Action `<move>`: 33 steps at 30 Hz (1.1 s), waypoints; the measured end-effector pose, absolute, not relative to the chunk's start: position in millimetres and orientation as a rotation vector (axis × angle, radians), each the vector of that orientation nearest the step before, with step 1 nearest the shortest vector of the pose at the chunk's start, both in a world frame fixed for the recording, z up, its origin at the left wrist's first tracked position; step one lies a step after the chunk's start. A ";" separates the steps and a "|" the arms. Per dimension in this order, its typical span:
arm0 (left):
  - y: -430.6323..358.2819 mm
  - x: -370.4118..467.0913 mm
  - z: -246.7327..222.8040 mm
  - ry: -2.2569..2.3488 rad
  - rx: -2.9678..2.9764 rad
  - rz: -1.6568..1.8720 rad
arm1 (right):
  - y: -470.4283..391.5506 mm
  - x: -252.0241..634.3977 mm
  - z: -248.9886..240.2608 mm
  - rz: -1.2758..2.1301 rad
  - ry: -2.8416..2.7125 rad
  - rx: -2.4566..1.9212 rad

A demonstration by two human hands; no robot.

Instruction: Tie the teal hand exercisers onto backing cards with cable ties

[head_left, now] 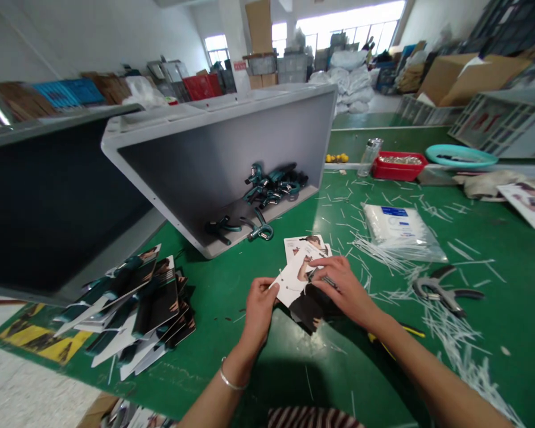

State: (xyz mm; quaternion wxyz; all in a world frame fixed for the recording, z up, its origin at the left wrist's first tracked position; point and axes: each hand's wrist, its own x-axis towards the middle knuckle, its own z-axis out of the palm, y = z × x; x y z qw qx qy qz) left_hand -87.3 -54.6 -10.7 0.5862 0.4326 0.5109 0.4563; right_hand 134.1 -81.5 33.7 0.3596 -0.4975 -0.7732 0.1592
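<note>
A white printed card (289, 285) with small holes lies tilted between my hands. My left hand (261, 306) pinches its left edge between thumb and fingers. Over the card's right side, my right hand (343, 285) is closed around a slim dark metal piece (325, 278), mostly hidden by the fingers. More printed cards (314, 241) lie just behind and beneath, on the green table (232, 368). Ahead, several teal hand grips (271, 187) sit in a tipped grey bin (223, 125), and one hand grip (261, 230) rests at its lower lip.
Carded hand grips (147, 309) are piled at the left. On the right lie a grey hand grip (446, 291), a bag of white ties (401, 232), loose white ties (455, 339) and yellow-handled pliers (383, 345). A red tray (399, 166) stands farther back.
</note>
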 end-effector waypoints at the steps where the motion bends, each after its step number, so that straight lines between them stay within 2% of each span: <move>1: -56.5 -87.5 -14.4 1.183 0.979 1.055 | -73.1 139.4 33.1 0.408 -2.014 -1.282; 6: -66.3 -81.2 -34.3 1.100 0.937 0.867 | 8.4 125.6 21.4 0.284 -2.268 -1.404; 13: -96.2 -69.9 -56.2 1.210 0.896 1.066 | 102.8 53.2 10.8 0.134 -2.471 -1.717; 17: -105.4 -86.4 -52.7 1.293 1.387 0.959 | 113.2 51.9 19.6 0.148 -2.515 -1.691; 21: -76.9 -118.2 -12.6 1.400 1.887 1.039 | 94.2 76.1 60.3 0.223 -2.506 -1.537; 24: -40.5 -132.3 28.5 1.311 2.184 1.127 | 57.5 101.7 97.1 0.502 -2.235 -1.394; 27: -9.5 -128.7 55.3 1.048 2.507 1.031 | 14.3 121.7 112.8 1.106 -1.877 -1.271; 30: 12.1 -113.5 55.3 0.744 2.655 0.776 | -19.8 130.5 98.0 1.565 -1.443 -1.147; 33: 33.8 -99.0 36.0 0.701 2.665 0.577 | -40.4 133.3 66.3 1.643 -1.260 -1.141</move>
